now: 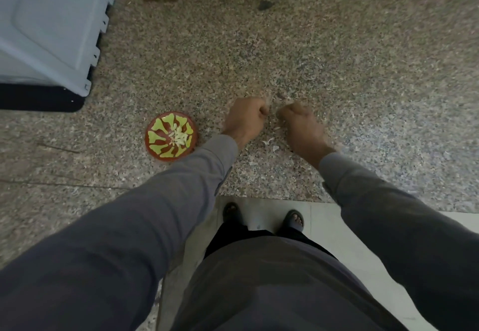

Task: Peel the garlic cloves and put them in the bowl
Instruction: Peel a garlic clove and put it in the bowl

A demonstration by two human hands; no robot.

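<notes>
A red bowl (155, 149) with a green pattern stands on the speckled stone counter (259, 45) and holds several peeled garlic cloves (178, 137). To its right, my left hand (246, 118) is curled into a fist, and a pale wisp of garlic skin (268, 99) sticks out by its fingers. A small gap separates it from my right hand (302, 125), whose curled fingers pinch a small pale garlic clove (279, 113) at their tips. Both hands are blurred and hide most of what they hold.
Loose garlic skins (269, 142) lie on the counter below and between my hands. A grey plastic lid or crate (51, 24) sits at the back left, over a dark edge. The counter's front edge runs just behind my wrists, with tiled floor and my feet below.
</notes>
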